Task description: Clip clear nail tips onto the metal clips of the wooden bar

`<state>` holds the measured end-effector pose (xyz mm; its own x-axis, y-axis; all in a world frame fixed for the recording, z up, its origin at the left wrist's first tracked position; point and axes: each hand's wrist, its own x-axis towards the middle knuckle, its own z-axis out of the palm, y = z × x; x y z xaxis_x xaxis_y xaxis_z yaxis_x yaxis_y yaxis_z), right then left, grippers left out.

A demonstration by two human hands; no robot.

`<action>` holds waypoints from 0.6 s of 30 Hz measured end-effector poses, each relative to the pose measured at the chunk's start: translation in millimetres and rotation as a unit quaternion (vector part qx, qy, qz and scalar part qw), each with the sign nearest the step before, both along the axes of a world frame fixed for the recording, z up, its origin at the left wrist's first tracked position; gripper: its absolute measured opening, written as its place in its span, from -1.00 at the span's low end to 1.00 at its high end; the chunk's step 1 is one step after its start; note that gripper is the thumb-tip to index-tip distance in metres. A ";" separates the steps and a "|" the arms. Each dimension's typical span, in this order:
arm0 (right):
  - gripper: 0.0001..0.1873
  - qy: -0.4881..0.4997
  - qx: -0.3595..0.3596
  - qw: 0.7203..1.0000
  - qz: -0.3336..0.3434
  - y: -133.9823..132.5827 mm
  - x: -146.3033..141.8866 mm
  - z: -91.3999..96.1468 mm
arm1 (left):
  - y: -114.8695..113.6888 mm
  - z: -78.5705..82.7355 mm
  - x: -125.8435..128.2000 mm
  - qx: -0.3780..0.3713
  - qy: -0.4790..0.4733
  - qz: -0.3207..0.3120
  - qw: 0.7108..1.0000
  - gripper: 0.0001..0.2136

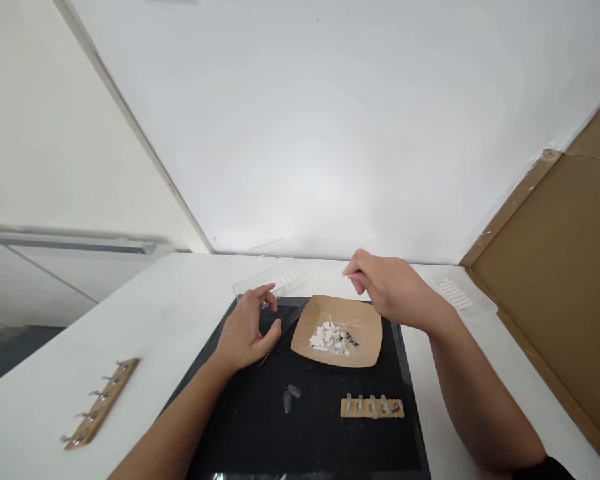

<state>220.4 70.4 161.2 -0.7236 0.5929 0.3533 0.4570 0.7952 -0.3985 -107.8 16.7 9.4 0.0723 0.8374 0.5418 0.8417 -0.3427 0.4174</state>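
My left hand (250, 330) is over the left edge of the black mat, beside a clear hinged plastic case (286, 277) whose lid stands up. Its thumb and fingers are apart, with nothing visible between them. Past the brown paper tray (310, 327), my right hand (383, 283) is raised with thumb and fingertips pinched; what they hold, if anything, is too small to make out. A heap of small white pieces (327, 337) with a few dark bits lies in the tray. Two clear false nails (291, 398) rest on the mat.
On the black mat (300, 440) lies a wooden strip (373, 408) bearing several clear false nails. Another wooden strip with metal clips (103, 403) is on the white table at left. A sheet of small white tabs (455, 293) sits at right, near a cardboard panel (560, 280).
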 end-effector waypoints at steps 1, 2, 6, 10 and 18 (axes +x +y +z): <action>-0.86 0.007 -0.003 1.000 0.002 4.2 4.1 4.1 | 0.5 2.3 -1.2 0.003 0.010 -0.002 1.000 -0.45; -0.86 0.012 -0.010 1.000 0.003 8.3 9.0 7.5 | 1.1 4.4 -2.7 0.005 0.022 -0.009 1.000 -0.49; -0.85 0.044 -0.012 0.999 -0.025 21.2 35.3 15.4 | 4.1 8.0 -10.9 -0.011 0.068 -0.041 0.997 -0.61; -0.87 0.083 -0.002 0.995 -0.047 25.4 59.4 19.7 | 4.4 9.4 -17.9 -0.021 0.083 -0.042 0.995 -0.72; -0.89 0.104 -0.011 0.993 -0.060 16.9 68.0 22.5 | -2.4 13.8 -18.5 -0.154 0.141 -0.062 0.976 -0.75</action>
<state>288.4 87.3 183.7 -0.5602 0.6794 0.4739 0.4538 0.7303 -0.5106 -126.4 14.3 23.1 0.2930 0.9327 0.2105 0.8978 -0.3441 0.2748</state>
